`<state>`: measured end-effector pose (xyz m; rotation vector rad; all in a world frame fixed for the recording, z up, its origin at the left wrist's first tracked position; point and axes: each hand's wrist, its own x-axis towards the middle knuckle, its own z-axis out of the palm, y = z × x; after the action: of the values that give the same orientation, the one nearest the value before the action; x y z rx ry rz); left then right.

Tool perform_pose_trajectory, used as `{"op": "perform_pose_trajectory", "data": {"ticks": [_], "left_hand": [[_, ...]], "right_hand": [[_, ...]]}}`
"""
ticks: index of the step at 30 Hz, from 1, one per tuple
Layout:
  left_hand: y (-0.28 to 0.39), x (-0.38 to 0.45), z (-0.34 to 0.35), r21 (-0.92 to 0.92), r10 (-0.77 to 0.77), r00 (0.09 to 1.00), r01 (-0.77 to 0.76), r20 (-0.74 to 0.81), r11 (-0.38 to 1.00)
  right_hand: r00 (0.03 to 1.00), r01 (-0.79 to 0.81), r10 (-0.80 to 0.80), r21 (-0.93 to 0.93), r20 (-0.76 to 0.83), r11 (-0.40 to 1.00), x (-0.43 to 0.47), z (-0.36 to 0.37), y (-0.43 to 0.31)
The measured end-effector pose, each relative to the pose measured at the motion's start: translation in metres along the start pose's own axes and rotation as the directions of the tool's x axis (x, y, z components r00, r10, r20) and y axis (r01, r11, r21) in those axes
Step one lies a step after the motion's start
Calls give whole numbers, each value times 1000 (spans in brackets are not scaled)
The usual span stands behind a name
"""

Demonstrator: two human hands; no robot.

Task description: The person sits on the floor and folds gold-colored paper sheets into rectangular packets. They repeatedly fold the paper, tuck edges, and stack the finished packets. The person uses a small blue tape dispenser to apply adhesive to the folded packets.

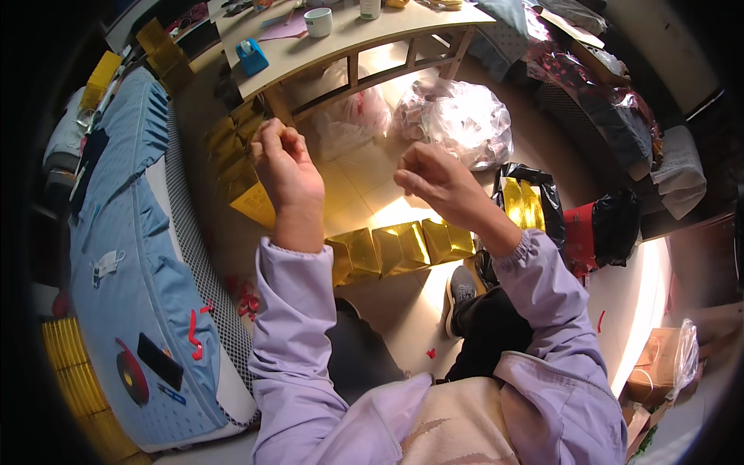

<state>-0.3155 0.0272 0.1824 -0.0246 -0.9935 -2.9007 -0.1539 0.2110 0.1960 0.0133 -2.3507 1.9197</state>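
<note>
My left hand (pixel 289 168) is raised before me, its fingers curled in toward the thumb. Level with it, my right hand (pixel 442 183) hovers apart on the right, also with bent fingers. I see nothing in either one, though the inner fingers are partly hidden. Below and between the hands, a row of shiny gold foil paper pieces (pixel 401 249) with folded, box-like shapes stretches across in front of my feet. More gold foil pieces (pixel 253 200) are stacked on the floor beyond my left wrist. Behind my right forearm, gold foil (pixel 523 203) pokes out of a black plastic bag (pixel 555 212).
A wooden table (pixel 360 38) ahead carries a blue tape dispenser (pixel 251 58) and a white mug (pixel 318 23). Stuffed clear plastic bags (pixel 459 122) sit near it. On the blue-covered sofa (pixel 116 302) lie a black phone (pixel 160 360), a tape roll (pixel 132 372) and a utility knife (pixel 172 394).
</note>
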Motion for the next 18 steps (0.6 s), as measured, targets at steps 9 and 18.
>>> {"op": "perform_pose_trajectory", "data": {"ticks": [9, 18], "left_hand": [[3, -117, -42, 263, 69, 997, -56, -41, 963], [-39, -182, -106, 685, 205, 974, -87, -93, 723]], "right_hand": [[998, 21, -8, -229, 57, 973, -71, -26, 10], [960, -96, 220, -537, 171, 838, -79, -60, 56]]}}
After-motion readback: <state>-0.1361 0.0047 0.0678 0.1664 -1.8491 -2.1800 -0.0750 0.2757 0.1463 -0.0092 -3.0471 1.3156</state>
